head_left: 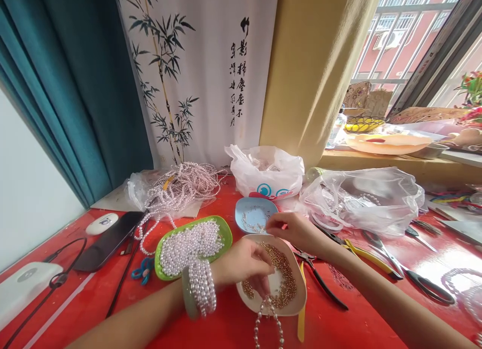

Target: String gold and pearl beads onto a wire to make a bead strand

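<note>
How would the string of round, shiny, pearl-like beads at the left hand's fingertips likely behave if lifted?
The bead string is probably floppy: its two sides bend in curves below the left hand. It may be light, being slender. Its glossy, rounded surface could feel slippery.

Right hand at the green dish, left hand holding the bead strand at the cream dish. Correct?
One slip: the head view shows the right hand at the blue dish, not green. The left hand does hold the bead strand at the cream dish.
</note>
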The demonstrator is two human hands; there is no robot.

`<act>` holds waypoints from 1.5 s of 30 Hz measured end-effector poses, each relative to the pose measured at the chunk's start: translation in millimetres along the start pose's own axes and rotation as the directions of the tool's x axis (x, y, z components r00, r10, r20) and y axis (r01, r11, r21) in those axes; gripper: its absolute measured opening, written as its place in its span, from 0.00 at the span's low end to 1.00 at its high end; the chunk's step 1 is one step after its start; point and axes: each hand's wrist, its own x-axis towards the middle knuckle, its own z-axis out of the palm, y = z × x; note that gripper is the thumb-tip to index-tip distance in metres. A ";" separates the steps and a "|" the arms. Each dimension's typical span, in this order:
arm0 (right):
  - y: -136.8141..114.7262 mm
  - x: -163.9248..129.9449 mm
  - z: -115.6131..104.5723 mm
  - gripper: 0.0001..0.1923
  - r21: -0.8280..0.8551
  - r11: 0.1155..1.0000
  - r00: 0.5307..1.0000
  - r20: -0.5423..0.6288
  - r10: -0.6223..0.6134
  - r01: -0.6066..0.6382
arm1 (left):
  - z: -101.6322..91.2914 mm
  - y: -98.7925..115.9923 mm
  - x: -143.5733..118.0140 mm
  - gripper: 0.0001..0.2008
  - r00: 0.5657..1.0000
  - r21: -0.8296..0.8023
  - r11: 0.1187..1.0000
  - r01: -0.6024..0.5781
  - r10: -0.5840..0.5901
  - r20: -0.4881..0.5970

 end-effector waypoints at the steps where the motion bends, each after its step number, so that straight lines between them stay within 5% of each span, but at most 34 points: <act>1: 3.3 10.6 2.7 0.08 -0.052 0.999 1.000 -0.009 -0.007 0.007 | 1.1 0.1 0.2 0.06 1.000 -0.009 1.000 0.004 -0.004 -0.003; 6: 14.8 50.8 16.4 0.12 -0.220 0.970 0.994 0.016 -0.104 0.105 | 4.1 -2.8 1.6 0.07 1.000 -0.028 1.000 -0.002 0.003 0.031; 10: 19.5 68.8 20.5 0.09 -0.341 0.916 0.973 0.160 -0.165 0.212 | 3.2 -5.5 3.0 0.07 0.999 -0.039 0.999 -0.010 0.011 0.035; 19: 5.3 81.8 24.1 0.12 -0.495 0.783 0.908 0.366 -0.204 0.376 | 1.0 -3.8 4.5 0.08 1.000 0.012 1.000 -0.016 0.015 0.020; 22: 2.5 82.6 24.5 0.11 -0.492 0.788 0.909 0.365 -0.200 0.371 | 0.8 -2.9 1.0 0.06 0.995 0.163 0.984 -0.069 0.081 -0.065; 25: 2.3 79.9 23.1 0.09 -0.485 0.818 0.932 0.324 -0.160 0.309 | 0.4 -1.8 -4.1 0.06 0.936 0.552 0.819 -0.154 0.300 -0.183; 28: 4.1 73.1 21.0 0.07 -0.466 0.864 0.970 0.226 -0.089 0.187 | -1.0 -4.2 -6.3 0.08 0.858 0.817 0.527 -0.234 0.508 -0.081; 32: 3.4 54.4 16.8 0.06 -0.369 0.929 0.997 0.073 -0.001 0.028 | -4.4 -10.6 -4.1 0.08 0.854 0.895 0.357 -0.266 0.518 0.048; 35: -1.9 33.1 12.6 0.04 -0.255 0.967 0.999 0.032 0.041 -0.032 | -8.8 -9.8 -3.0 0.07 0.877 0.856 0.439 -0.272 0.479 0.033; 40: -19.9 -1.4 9.9 0.03 -0.116 0.990 0.996 -0.003 0.085 -0.084 | -16.6 6.0 -5.9 0.12 0.870 0.607 0.738 -0.295 0.471 -0.149; 45: -41.4 -16.2 14.5 0.03 -0.337 0.939 0.995 -0.090 0.041 -0.069 | -18.1 14.6 -8.9 0.09 0.849 0.591 0.754 -0.287 0.485 -0.207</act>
